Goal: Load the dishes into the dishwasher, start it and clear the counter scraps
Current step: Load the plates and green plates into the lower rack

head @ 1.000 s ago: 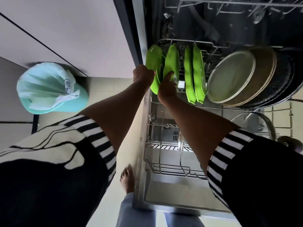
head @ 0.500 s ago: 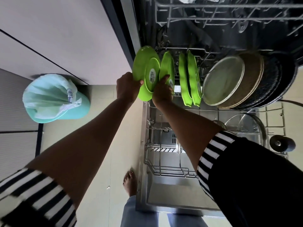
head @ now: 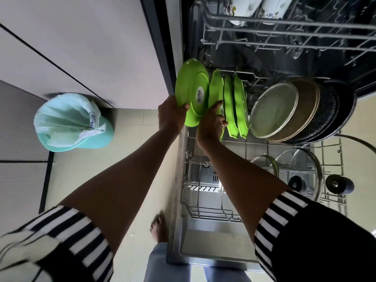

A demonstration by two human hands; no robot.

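Loading of the dishes is the step in hand, we judge, and it is now at the green plates. Our left hand [head: 172, 115] grips the lower rim of a green plate [head: 189, 86], with the thumb on its underside where a label shows and the other fingers hidden behind it. The plate is up on edge, a little tilted, at the left end of the row in the lower rack [head: 205, 213] of the dishwasher [head: 211, 247]; we cannot tell if its rim already sits between the tines. Our right hand [head: 210, 123] holds the neighbouring plate [head: 216, 88] low down, forefinger stretched along its edge and the other fingers curled round the rim, as if to hold it apart from the new one. Two more green plates [head: 234, 106] stand just beside it, then round pans [head: 274, 110]; glass lids [head: 301, 167] stand nearer to us. The next move, as we see it, calls for lowering the plate straight into the free slot without knocking the neighbour, then releasing both hands. Starting the machine and clearing the scraps are not yet done.
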